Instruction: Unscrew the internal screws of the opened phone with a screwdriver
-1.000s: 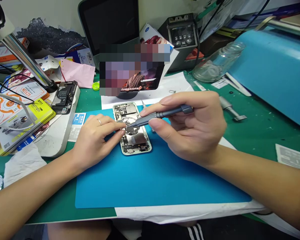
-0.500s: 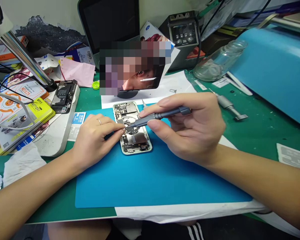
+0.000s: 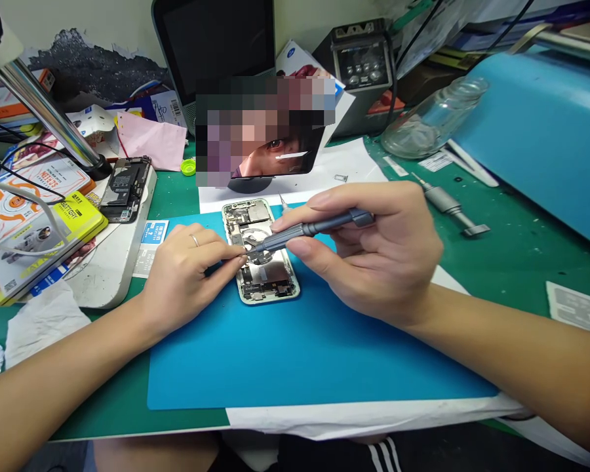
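An opened phone housing [image 3: 268,278] with bare inner parts lies on a blue mat [image 3: 295,354]. Closed around a dark grey screwdriver [image 3: 299,231] is my right hand [image 3: 383,255], to the right of the phone. The driver slants down to the left, and its tip reaches the phone's left edge, close to my left fingertips. My left hand [image 3: 187,269] is at that edge with thumb and forefinger pinched together. Whatever lies between those fingertips is too small to make out.
At the left, a second opened phone [image 3: 126,190] rests on a white base beside boxes [image 3: 44,249]. Another screwdriver [image 3: 450,208], white tweezers [image 3: 472,164] and a glass jar [image 3: 432,118] lie at the right. Behind the phone stands a dark screen [image 3: 280,151].
Almost nothing differs. Both hands and the screwdriver stay at the phone's left edge, with only a very slight shift of the right hand.
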### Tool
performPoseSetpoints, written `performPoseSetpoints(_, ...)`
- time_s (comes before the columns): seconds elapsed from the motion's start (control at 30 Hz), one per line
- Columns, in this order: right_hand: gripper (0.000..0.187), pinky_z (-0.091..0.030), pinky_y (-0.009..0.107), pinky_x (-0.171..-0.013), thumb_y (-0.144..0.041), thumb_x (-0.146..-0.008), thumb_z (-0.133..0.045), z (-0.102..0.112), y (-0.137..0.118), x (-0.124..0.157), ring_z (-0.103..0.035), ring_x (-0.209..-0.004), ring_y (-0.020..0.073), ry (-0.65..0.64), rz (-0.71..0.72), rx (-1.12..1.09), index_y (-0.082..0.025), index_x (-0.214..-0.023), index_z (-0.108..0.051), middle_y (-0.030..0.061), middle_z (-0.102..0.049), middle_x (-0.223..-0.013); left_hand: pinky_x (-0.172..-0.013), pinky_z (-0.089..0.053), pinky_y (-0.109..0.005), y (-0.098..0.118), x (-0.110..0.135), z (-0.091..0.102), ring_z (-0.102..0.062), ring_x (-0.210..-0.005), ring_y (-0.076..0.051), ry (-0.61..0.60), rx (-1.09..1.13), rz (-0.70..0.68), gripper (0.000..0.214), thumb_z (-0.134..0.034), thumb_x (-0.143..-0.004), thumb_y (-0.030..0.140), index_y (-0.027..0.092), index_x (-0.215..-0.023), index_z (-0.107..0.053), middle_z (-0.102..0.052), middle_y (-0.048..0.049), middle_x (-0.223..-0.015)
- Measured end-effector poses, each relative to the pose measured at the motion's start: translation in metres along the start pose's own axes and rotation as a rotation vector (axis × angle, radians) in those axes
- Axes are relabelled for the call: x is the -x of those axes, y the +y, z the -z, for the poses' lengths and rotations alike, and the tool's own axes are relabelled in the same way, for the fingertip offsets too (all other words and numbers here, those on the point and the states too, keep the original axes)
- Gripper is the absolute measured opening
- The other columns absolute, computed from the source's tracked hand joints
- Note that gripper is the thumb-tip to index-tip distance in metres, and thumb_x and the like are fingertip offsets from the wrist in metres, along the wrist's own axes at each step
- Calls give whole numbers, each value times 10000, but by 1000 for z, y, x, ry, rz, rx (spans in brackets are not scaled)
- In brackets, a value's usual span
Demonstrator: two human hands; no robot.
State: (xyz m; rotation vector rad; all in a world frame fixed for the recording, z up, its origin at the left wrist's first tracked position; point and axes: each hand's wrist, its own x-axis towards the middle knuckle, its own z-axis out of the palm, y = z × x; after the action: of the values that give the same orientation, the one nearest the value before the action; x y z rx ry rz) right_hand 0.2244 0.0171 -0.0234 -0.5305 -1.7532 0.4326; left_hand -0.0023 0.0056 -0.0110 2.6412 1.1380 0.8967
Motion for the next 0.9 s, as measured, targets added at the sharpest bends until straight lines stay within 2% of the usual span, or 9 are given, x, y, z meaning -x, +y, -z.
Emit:
performPoseSetpoints(0.27, 410, -682, 228, -739, -132, -877, -732, -1, -1, 0, -783, -902, 149, 3, 3, -13, -292, -1218, -570, 3, -729, -1028, -709, -447, -336, 1, 0, 1, -647, -741, -163, 20, 24, 11, 92, -672, -959, 260, 199, -927, -732, -736, -15, -806)
performPoseSetpoints(0.47, 419, -686, 260, -733, -175, -888, -733, 0, 0, 1, -781, -900, 161, -13, -8, 15, -299, -1248, -558, 3, -737, -1009, -758, -445, -366, 3, -1, 1, -671, -801, -187, -15, 28, 34, 103, -690, -942, 323, 226, -971, -708, -741, -14, -853)
performPoseSetpoints(0.6, 458, -689, 264, -739, -191, -898, -722, 0, 1, 0, -774, -887, 159, 15, -5, 38, -331, -1295, -542, 7, -711, -1065, -684, -453, -341, 5, -2, 3, -619, -745, -184, 61, 32, 74, 218, -697, -902, 364, 189, -1009, -624, -674, -32, -840)
performPoseSetpoints(0.67, 489, -684, 245, -717, -215, -903, -721, -1, 1, -1, -767, -870, 142, 58, -32, 49, -355, -1326, -517, 18, -665, -1203, -604, -426, -334, 11, -2, 6, -563, -657, -173, 103, -27, 12, 174, -660, -891, 328, 179, -934, -583, -613, -19, -755)
performPoseSetpoints(0.73, 490, -676, 226, -705, -232, -906, -721, -2, 2, -4, -758, -860, 123, 109, -51, 54, -366, -1327, -510, 20, -612, -1293, -547, -392, -339, 21, 0, 9, -525, -576, -163, 80, -113, -152, 99, -618, -899, 263, 181, -853, -589, -578, 1, -656)
performPoseSetpoints(0.8, 447, -673, 226, -720, -237, -908, -720, -3, 4, -6, -752, -841, 116, 139, -52, 47, -358, -1296, -533, 10, -627, -1221, -489, -363, -348, 36, 5, 10, -512, -504, -155, -3, -182, -297, 118, -592, -921, 228, 162, -842, -650, -570, 16, -574)
performPoseSetpoints(0.9, 385, -677, 245, -719, -262, -910, -720, -4, 6, -7, -745, -801, 126, 137, -59, 40, -341, -1252, -561, -5, -660, -1036, -426, -373, -361, 60, 18, 7, -552, -466, -173, -133, -269, -292, 335, -537, -965, 311, 42, -1051, -716, -608, -5, -559)
